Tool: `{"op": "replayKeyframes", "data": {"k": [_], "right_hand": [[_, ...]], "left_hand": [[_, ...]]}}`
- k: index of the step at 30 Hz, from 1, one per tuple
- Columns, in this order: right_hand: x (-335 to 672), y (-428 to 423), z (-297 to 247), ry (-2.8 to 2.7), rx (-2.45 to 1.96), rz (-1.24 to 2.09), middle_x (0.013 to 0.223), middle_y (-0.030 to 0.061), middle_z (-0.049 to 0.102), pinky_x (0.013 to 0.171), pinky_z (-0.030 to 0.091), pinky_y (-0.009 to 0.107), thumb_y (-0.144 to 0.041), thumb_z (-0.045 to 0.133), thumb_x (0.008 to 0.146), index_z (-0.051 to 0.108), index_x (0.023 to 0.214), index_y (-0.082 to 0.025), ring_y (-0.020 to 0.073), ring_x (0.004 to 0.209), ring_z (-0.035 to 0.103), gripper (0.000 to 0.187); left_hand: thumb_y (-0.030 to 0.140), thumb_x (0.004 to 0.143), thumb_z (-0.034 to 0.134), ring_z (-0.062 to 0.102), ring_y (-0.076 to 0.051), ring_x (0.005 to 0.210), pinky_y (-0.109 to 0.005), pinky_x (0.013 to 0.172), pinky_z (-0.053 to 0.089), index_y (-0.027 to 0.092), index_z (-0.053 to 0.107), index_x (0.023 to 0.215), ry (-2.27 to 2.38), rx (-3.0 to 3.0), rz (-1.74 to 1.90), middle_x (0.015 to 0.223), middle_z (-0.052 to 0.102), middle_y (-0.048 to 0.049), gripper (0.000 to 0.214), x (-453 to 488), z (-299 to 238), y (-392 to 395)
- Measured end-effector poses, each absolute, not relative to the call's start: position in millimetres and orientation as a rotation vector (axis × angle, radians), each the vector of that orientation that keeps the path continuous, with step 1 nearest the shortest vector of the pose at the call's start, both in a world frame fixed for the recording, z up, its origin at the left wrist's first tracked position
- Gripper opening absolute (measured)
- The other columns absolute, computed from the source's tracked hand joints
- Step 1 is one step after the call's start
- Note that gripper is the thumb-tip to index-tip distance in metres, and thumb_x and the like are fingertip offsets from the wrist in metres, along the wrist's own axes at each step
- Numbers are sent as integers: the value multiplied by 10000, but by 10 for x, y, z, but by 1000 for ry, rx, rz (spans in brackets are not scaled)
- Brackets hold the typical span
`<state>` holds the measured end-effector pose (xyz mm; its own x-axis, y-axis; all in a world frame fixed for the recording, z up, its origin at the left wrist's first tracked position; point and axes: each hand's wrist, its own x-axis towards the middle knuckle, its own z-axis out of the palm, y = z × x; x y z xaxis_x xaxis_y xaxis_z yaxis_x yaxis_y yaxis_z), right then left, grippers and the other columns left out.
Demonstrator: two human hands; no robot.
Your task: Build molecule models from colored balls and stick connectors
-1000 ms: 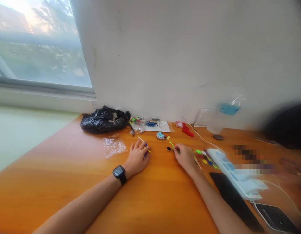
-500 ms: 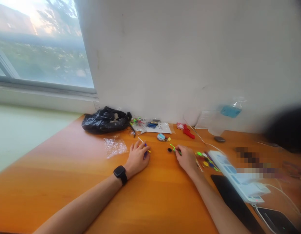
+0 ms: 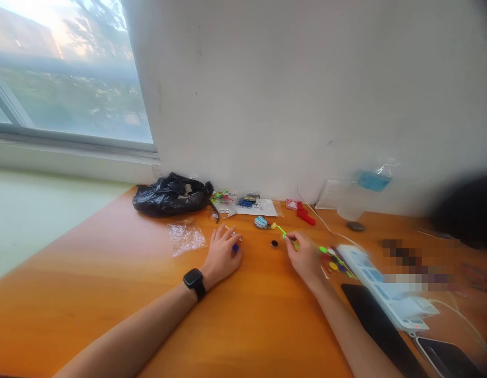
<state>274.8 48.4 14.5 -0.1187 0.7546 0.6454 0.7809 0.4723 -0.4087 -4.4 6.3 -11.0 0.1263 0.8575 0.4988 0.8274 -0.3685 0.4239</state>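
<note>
My left hand (image 3: 223,256) rests on the table with its outer fingers spread. Between its thumb and forefinger is a small blue plastic piece (image 3: 235,247), mostly covered by the fingers. A thin white stick (image 3: 227,228) shows just beyond the fingertips. My right hand (image 3: 304,256) pinches a bright green plastic stick (image 3: 281,230) that points up and left; a round green part sits by the fingertips. A small round black piece (image 3: 274,243) lies on the table between the hands, nearer the right one.
A black plastic bag (image 3: 170,195) and a clear wrapper (image 3: 185,237) lie left. Near the wall are a round tin (image 3: 261,222), a white packet (image 3: 262,207) and a red toy piece (image 3: 305,214). Coloured discs (image 3: 333,266) lie beside a white power strip (image 3: 365,273) at right.
The green stick in my right hand has shifted slightly right and tilted. At my left hand, the yellow tip no longer shows, and more white is visible by the fingers.
</note>
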Motion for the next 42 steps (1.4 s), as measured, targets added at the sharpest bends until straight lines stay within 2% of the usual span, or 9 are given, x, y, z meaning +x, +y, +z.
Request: {"op": "replayKeyframes", "data": {"k": [5, 8, 11, 13, 16, 23, 32, 38, 42], "right_hand": [[2507, 273, 220, -2040, -1081, 437, 931, 62, 733, 845, 508, 336, -298, 594, 968, 690, 894, -211, 225, 894, 671, 149], [2363, 163, 179, -2129, -1028, 738, 900, 59, 726, 832, 522, 331, -345, 640, 958, 699, 861, -202, 216, 872, 664, 182], [2287, 96, 102, -2136, -952, 1022, 868, 53, 722, 798, 538, 316, -396, 664, 950, 703, 843, -190, 205, 842, 658, 235], [2276, 82, 54, -2135, -918, 1116, 876, 52, 726, 796, 542, 313, -391, 677, 941, 716, 859, -181, 203, 843, 658, 229], [2292, 94, 23, -2131, -903, 1171, 887, 47, 726, 798, 535, 308, -373, 712, 920, 726, 872, -174, 198, 848, 654, 206], [2337, 135, 62, -2150, -847, 1179, 871, 44, 699, 760, 511, 289, -372, 767, 877, 727, 793, -174, 184, 823, 648, 218], [2279, 89, 47, -2108, -855, 1156, 839, 46, 696, 718, 496, 289, -418, 783, 872, 729, 785, -175, 179, 777, 624, 264], [2251, 60, 71, -2132, -828, 1142, 835, 44, 689, 720, 503, 289, -415, 774, 883, 715, 760, -180, 176, 775, 631, 272], [2260, 57, 94, -2170, -819, 1079, 836, 42, 690, 725, 501, 284, -343, 749, 895, 726, 760, -189, 177, 781, 641, 207]], "left_hand": [[208, 932, 590, 431, -338, 1452, -592, 1211, 364, 264, 677, 1278, 1563, 2359, 1206, 1446, 623, -73, 361, -38, -92, 77], [240, 949, 596, 487, -307, 1395, -546, 1191, 385, 262, 681, 1264, 1396, 2410, 1258, 1345, 687, -75, 327, -19, -41, 39], [242, 926, 616, 610, -274, 1171, -477, 1071, 466, 251, 728, 1046, 1166, 2473, 1203, 1076, 756, -75, 164, -7, -12, -3], [230, 901, 619, 639, -246, 973, -436, 967, 495, 234, 715, 874, 1020, 2507, 1133, 906, 741, -70, 101, -6, -11, -17], [243, 863, 647, 613, -222, 846, -409, 900, 491, 224, 702, 818, 883, 2522, 1087, 837, 718, -61, 74, -7, -10, -23], [341, 888, 691, 594, -211, 815, -387, 880, 470, 227, 720, 851, 779, 2527, 1049, 831, 723, -54, 123, 21, 45, -46], [235, 820, 669, 588, -211, 788, -385, 880, 473, 222, 693, 837, 770, 2544, 1033, 815, 706, -46, 32, -9, 2, -22], [175, 710, 631, 584, -213, 777, -375, 871, 485, 220, 661, 813, 777, 2569, 1000, 802, 687, -44, 117, -22, -41, -6], [148, 687, 614, 575, -211, 758, -368, 854, 484, 222, 657, 808, 774, 2582, 994, 783, 680, -41, 148, -10, -39, -1]]}}
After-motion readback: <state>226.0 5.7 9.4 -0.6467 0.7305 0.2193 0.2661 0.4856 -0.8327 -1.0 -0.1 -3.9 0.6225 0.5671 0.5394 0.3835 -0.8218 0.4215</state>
